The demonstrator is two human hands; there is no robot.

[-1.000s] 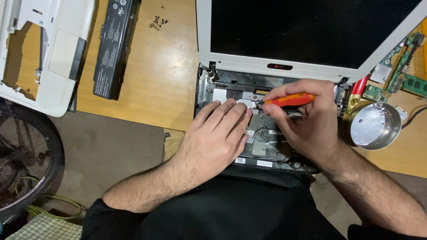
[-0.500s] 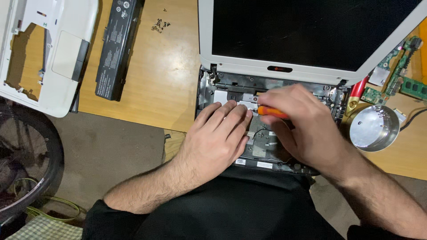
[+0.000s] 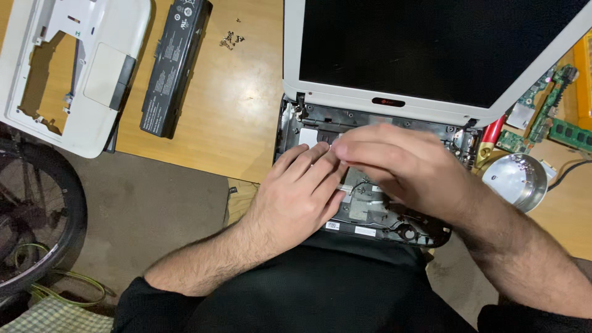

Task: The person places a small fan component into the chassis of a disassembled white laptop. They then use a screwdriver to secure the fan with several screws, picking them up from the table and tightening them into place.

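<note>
The opened laptop base (image 3: 370, 213) lay at the counter's (image 3: 246, 123) near edge, at six o'clock from its white-framed screen (image 3: 431, 49), which leaned back at twelve. The left hand (image 3: 296, 197) rested flat on the bare chassis, fingers straight and together, pressing down and gripping nothing. The right hand (image 3: 401, 163) curled over the middle of the base, fingertips meeting those of the left; whether it pinched a tool could not be told, since its fingers were blurred and hid what lay under them. The base looked light but fragile: thin ribbon cables and foil patches lay exposed, so it seemed best steadied by its stiff outer frame, away from the cables. A black battery (image 3: 176, 65) lay at ten o'clock, a white palm-rest cover (image 3: 74, 74) beyond it, loose screws (image 3: 231, 40) between battery and screen. At three o'clock stood a round metal tin (image 3: 515, 179), with green circuit boards (image 3: 549, 108) above it.
</note>
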